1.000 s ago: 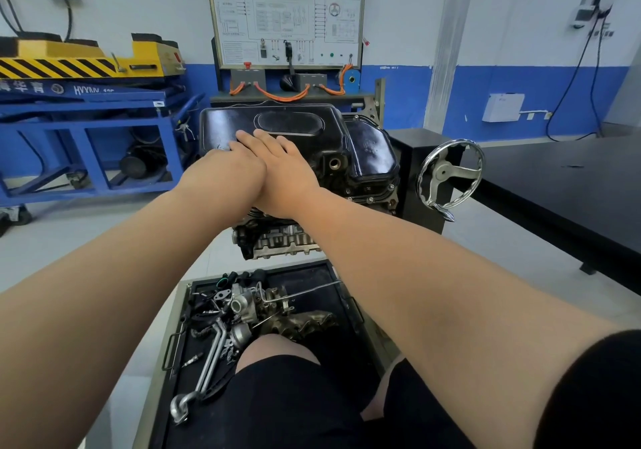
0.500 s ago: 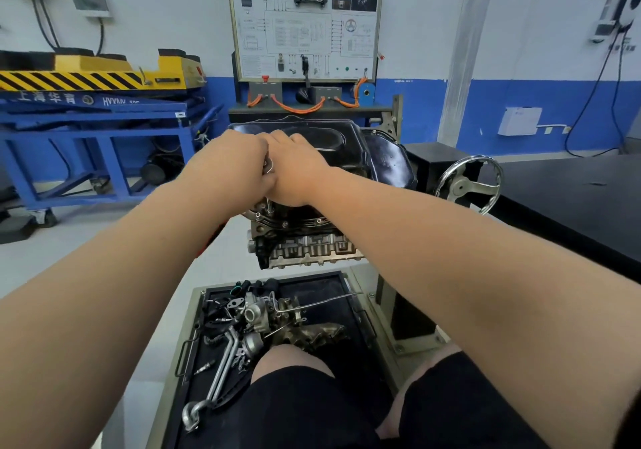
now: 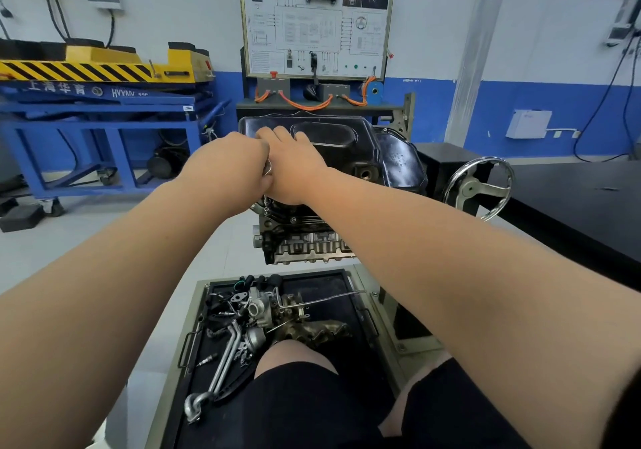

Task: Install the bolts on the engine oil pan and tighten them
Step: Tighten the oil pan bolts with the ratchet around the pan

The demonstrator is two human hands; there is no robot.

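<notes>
**Oil pan.** The black oil pan [image 3: 333,136] sits on top of the engine block [image 3: 305,240], straight ahead of me.

**Tool.** A bright metal tool [image 3: 267,167] shows between my hands at the pan's near left corner. A slim shaft [image 3: 266,202] runs down from it toward the flange.

**Hands.** My left hand [image 3: 225,167] is closed over the tool with its fingers curled round it; the fingertips are hidden. My right hand [image 3: 295,171] touches the left. Its fingers lie forward and close together on the pan's top. I cannot tell whether its thumb bears on the tool.

**Assessment.** I judge the step to be running down a corner flange bolt.
- The shaft should stay square to the flange so the tool does not slip off the bolt head.
- The right hand should steady and the left should turn.
- The bolt should be snugged only. A sheet pan flange likely distorts if one bolt is pulled hard before the others seat.
- One bolt head [image 3: 293,220] shows on the near flange.

**Surroundings.** A handwheel [image 3: 480,188] stands to the right. Below, a parts tray [image 3: 204,309] holds loose engine parts.
</notes>
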